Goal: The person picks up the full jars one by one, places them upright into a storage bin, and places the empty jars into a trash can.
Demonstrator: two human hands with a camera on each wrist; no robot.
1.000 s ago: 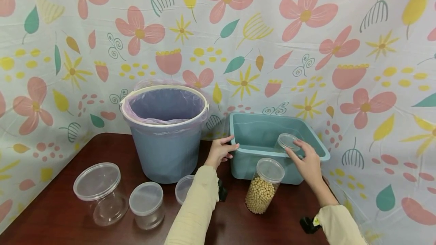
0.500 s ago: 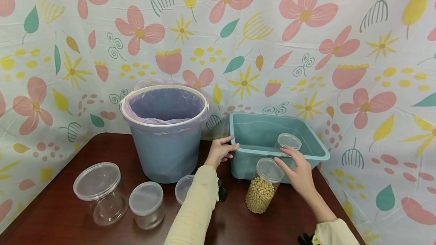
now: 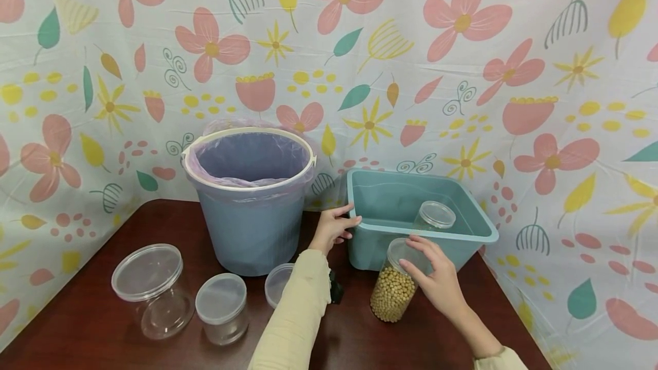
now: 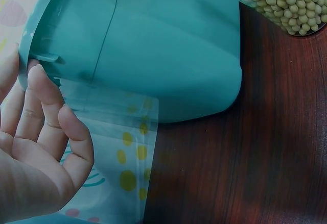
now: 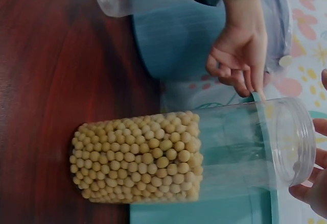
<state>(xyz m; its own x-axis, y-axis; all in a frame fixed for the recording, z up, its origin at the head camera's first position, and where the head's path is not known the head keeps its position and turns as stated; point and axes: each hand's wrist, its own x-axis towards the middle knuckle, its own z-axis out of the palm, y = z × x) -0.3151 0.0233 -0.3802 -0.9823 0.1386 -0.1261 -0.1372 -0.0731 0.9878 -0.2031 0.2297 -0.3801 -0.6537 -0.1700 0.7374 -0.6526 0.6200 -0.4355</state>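
Observation:
My left hand point(image 3: 331, 230) grips the left rim of a teal plastic basin point(image 3: 370, 250), thumb and fingers on either side of the edge in the left wrist view. In front of the basin stands a clear screw-top jar point(image 3: 392, 296), filled partway with round, pale yellow beans. My right hand point(image 3: 439, 278) is at the jar's lid, fingers spread loosely around its right side. In the right wrist view its fingertips are at or near the lid edge point(image 5: 301, 142); firm contact cannot be made out. Inside the basin sits a lidded clear jar point(image 3: 437, 214).
Left of the basin stands a blue bucket point(image 3: 252, 233) with a purple liner. Lidded clear containers, a large one point(image 3: 149, 278), a smaller one point(image 3: 222, 307) and one partly behind the left sleeve point(image 3: 277, 284), stand on the dark wooden table point(image 3: 349, 341). A flowered curtain point(image 3: 329, 73) hangs behind.
My right hand has left the lidded jar inside the basin and moved down and left to the lid of the bean jar. The left hand has stayed on the rim.

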